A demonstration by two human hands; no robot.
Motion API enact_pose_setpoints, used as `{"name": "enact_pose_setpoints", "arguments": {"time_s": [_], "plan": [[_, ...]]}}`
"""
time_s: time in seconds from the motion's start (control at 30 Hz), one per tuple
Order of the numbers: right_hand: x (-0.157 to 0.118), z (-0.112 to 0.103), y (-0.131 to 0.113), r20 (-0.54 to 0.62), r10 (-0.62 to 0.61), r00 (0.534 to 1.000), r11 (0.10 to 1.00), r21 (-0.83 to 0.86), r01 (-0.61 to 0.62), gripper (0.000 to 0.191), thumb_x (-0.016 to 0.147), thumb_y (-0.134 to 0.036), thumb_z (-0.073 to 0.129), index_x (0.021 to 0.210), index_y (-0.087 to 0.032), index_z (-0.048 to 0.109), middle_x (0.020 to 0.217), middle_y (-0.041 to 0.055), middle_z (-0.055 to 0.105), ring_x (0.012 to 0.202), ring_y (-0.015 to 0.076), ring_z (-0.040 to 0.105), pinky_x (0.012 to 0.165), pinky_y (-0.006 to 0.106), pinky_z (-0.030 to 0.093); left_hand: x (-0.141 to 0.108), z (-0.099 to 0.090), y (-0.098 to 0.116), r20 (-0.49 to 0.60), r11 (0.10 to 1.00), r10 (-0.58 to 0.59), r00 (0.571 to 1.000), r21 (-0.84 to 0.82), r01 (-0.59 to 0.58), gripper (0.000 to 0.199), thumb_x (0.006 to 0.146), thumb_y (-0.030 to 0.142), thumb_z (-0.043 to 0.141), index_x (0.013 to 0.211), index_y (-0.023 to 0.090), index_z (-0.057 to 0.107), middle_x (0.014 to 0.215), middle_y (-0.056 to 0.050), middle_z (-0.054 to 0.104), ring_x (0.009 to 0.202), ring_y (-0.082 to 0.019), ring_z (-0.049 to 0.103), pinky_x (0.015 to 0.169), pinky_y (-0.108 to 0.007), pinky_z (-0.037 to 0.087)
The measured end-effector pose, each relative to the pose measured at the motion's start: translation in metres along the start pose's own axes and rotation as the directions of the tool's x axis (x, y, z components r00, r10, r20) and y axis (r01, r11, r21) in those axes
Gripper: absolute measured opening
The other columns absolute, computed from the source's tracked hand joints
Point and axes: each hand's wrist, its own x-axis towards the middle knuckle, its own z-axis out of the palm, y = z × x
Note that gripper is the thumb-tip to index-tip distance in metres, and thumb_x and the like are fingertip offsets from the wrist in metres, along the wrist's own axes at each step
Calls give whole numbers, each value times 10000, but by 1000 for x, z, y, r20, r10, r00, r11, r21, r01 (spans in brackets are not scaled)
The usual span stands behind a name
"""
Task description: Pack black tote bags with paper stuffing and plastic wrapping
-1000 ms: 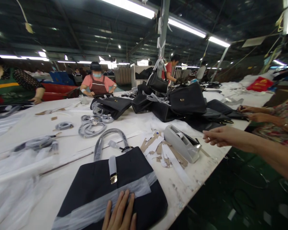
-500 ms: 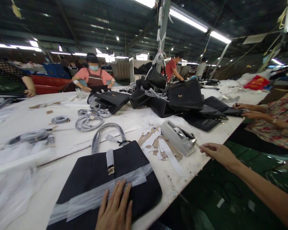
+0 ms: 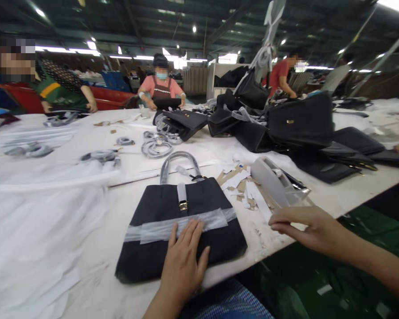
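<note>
A black handbag [image 3: 182,261] lies flat on the white table, its wrapped handle [image 3: 181,155] standing toward the far side. Translucent wrapping [image 3: 186,225] runs across its front below a gold clasp [image 3: 183,205]. My left hand [image 3: 186,248] rests flat on the wrapping and the bag, fingers stretched out. Beyond the bag's right side, my right hand [image 3: 302,223] is closed in a pinch in front of a grey tape dispenser [image 3: 269,179]. A piece of clear tape seems to be in its fingertips, though it barely shows.
Cardboard and paper scraps [image 3: 241,184] lie beside the dispenser. Several black bags [image 3: 299,119] are heaped behind it. Wrapped straps [image 3: 158,146] and white sheeting [image 3: 46,221] lie to the left. Co-workers [image 3: 161,86] stand across the table, whose edge runs along the right.
My view has swung left. My right hand has moved from the dispenser's front end toward the bag, still pinched. My left hand stays on the bag.
</note>
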Motion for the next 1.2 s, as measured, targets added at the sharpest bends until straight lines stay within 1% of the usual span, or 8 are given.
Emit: {"name": "enact_pose_setpoints", "arguments": {"time_s": [0.1, 0.2, 0.33, 0.47, 0.7, 0.9, 1.07, 1.2], "plan": [[43, 28, -36, 140, -49, 989, 991, 129, 31, 248, 927, -419, 597, 837, -223, 718, 776, 15, 726, 688, 163, 651, 649, 255, 493, 0, -3, 3, 15, 994, -59, 998, -92, 60, 522, 971, 333, 463, 1468, 196, 380, 1475, -73, 505, 1389, -223, 422, 1218, -519, 163], [81, 57, -56, 218, -75, 973, 991, 129, 47, 257, 901, -417, 621, 776, -208, 702, 684, -9, 698, 616, 134, 611, 590, 235, 434, -1, -3, 4, 0, 988, -69, 998, -139, 69, 527, 974, 336, 459, 1472, 195, 366, 1476, -72, 504, 1395, -224, 416, 1221, -539, 171], [118, 85, -59, 272, 11, 962, 991, -130, 26, 222, 868, -397, 642, 744, -223, 702, 661, -21, 705, 613, 133, 628, 544, 224, 365, -3, -1, 3, -12, 984, -68, 998, -165, 65, 556, 976, 346, 453, 1497, 201, 323, 1484, -61, 495, 1398, -220, 411, 1226, -545, 171], [133, 99, -55, 311, 89, 946, 910, -413, 50, 172, 825, -379, 665, 746, -237, 720, 708, 15, 731, 683, 189, 672, 533, 238, 335, -3, -1, 1, 3, 986, -62, 998, -152, 62, 566, 980, 350, 440, 1514, 227, 299, 1503, -40, 472, 1402, -218, 404, 1226, -551, 173], [135, 101, -64, 295, 149, 944, 830, -556, 43, 257, 854, -432, 663, 784, -198, 744, 773, 106, 744, 780, 285, 714, 604, 282, 444, -1, 6, 4, -19, 997, -50, 999, -53, 49, 506, 985, 350, 425, 1472, 213, 400, 1482, -50, 500, 1370, -255, 439, 1199, -580, 225], [135, 96, -73, 293, 156, 943, 797, -602, 56, 300, 880, -455, 663, 875, -168, 751, 825, 138, 748, 834, 315, 718, 674, 324, 500, 3, 11, 9, -36, 997, -70, 997, 11, 71, 486, 984, 358, 424, 1438, 187, 448, 1455, -50, 532, 1345, -266, 461, 1173, -586, 284], [133, 82, -54, 240, 194, 951, 789, -615, -6, 376, 820, -537, 711, 818, -163, 758, 829, 159, 742, 843, 335, 707, 660, 328, 479, 3, 12, 8, -40, 997, -53, 998, 59, 55, 484, 985, 365, 423, 1442, 205, 441, 1466, -37, 520, 1358, -259, 447, 1170, -578, 296], [127, 72, -27, 215, 203, 955, 826, -562, -48, 365, 788, -603, 713, 770, -241, 755, 788, 74, 740, 796, 266, 695, 589, 274, 400, 3, 13, 8, -57, 996, -38, 998, 74, 43, 496, 976, 359, 449, 1447, 204, 441, 1459, -46, 527, 1347, -263, 460, 1170, -571, 301]]}}
